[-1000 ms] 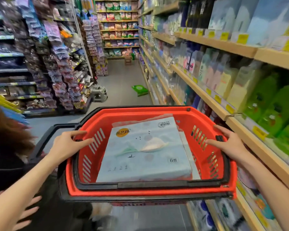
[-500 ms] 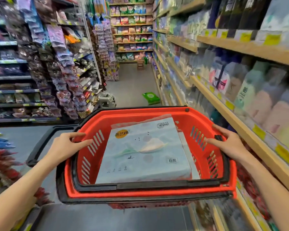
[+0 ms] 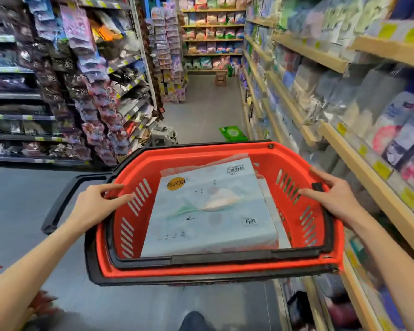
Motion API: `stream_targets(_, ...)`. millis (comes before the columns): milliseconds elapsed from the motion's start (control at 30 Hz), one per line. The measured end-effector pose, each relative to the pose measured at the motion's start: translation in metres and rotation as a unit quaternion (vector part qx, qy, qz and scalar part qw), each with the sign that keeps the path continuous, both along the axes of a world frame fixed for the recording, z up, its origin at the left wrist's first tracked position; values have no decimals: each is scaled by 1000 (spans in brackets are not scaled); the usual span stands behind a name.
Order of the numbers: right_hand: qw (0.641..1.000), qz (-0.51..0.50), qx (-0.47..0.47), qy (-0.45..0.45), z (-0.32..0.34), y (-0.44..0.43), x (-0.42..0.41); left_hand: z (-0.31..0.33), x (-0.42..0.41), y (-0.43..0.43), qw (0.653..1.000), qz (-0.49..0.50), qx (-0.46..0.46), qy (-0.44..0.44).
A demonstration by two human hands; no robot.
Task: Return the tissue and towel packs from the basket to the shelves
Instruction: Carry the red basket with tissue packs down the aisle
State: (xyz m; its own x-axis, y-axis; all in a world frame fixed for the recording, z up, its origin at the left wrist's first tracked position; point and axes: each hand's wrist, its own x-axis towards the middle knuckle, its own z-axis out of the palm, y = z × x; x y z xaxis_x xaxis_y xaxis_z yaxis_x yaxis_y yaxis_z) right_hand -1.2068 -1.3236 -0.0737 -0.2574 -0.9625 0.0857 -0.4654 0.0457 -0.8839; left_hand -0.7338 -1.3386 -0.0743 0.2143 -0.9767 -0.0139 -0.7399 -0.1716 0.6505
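Basket: the red basket (image 3: 201,271) is being held level in the aisle, just left of the shelves (image 3: 368,173).
Left hand: the left hand (image 3: 91,206) is gripping the left rim, with its fingers curling over the edge.
Right hand: the right hand (image 3: 332,199) is clasping the right rim, with fingers spreading across the folded black handle and the thumb reaching inside.
Tissue pack: the pale blue tissue pack (image 3: 213,211) is lying flat inside the basket.
Second pack: the second pack (image 3: 270,199) is lying underneath, showing only its far and right edges. Its type cannot be determined.
Shelf goods: these are appearing blurred, with labels illegible.
Floor: a green pack (image 3: 232,133) is lying farther along.
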Motion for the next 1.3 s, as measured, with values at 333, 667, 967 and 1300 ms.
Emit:
stream_targets(333, 998, -45, 3, -41, -18, -191, 48, 20, 42, -235, 999, -41, 3, -23)
stream_targets(667, 999, -19, 26, -25, -25, -394, 52, 9, 55, -430, 999, -38, -3, -38)
stream_targets(967, 999, 33, 43, 7, -31, -604, 37, -11, 43, -597, 1000, 2, 19, -22)
stream_targets(1300, 999, 9, 38, -3, -35, -781, 56, -7, 62, -789, 999, -17, -3, -47)
